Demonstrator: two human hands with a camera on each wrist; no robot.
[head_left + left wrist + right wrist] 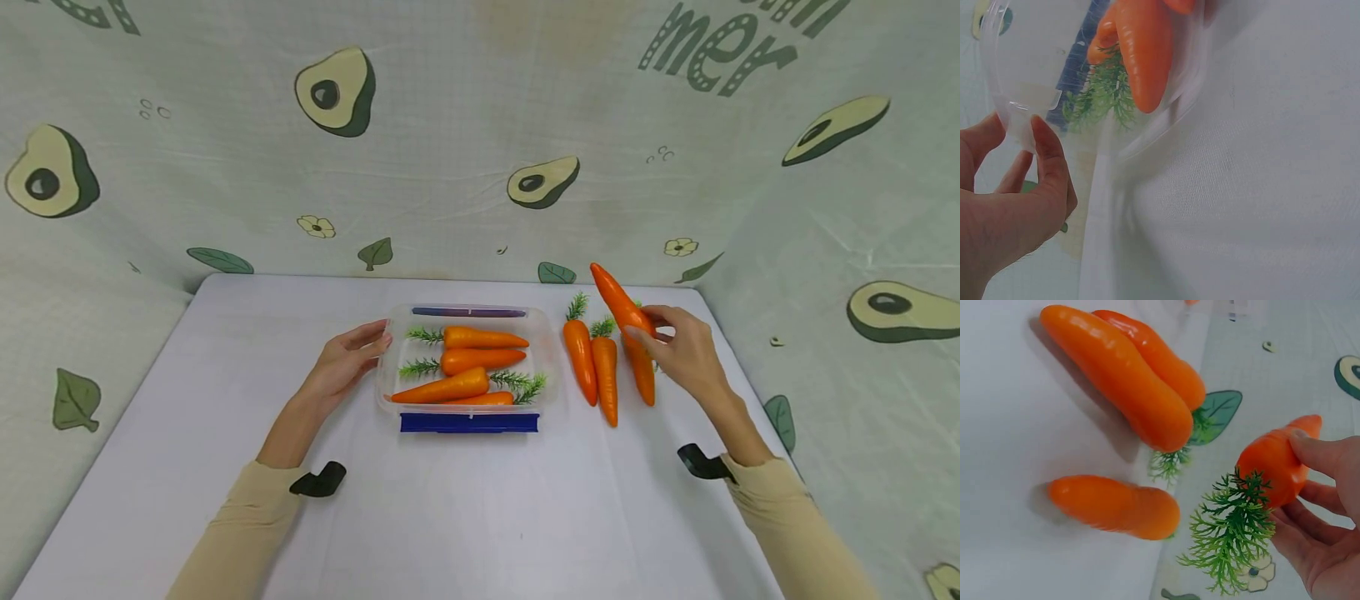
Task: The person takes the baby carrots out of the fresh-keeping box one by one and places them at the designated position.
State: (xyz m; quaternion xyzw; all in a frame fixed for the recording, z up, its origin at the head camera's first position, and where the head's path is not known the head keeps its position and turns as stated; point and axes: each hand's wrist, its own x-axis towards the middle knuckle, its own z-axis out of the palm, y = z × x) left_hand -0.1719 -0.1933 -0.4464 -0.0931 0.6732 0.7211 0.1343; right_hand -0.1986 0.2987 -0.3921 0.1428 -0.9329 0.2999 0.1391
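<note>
A clear plastic container (546, 342) with blue latches (469, 423) lies on the white table, with several toy carrots (483, 361) with green tops inside. At its left end, my left hand (341, 367) pinches the rim between thumb and fingers; the left wrist view shows this grip on the clear edge (1020, 125). My right hand (688, 350) holds an orange toy carrot (617, 296) above the table, its tip pointing up and left. Its green top (1232, 531) hangs below the hand in the right wrist view.
Three more toy carrots lie right of the container: a left one (580, 362), a middle one (605, 379) and a right one (640, 375) partly behind the held carrot. A patterned cloth (450, 167) with avocados hangs behind the table (465, 517) and at its sides.
</note>
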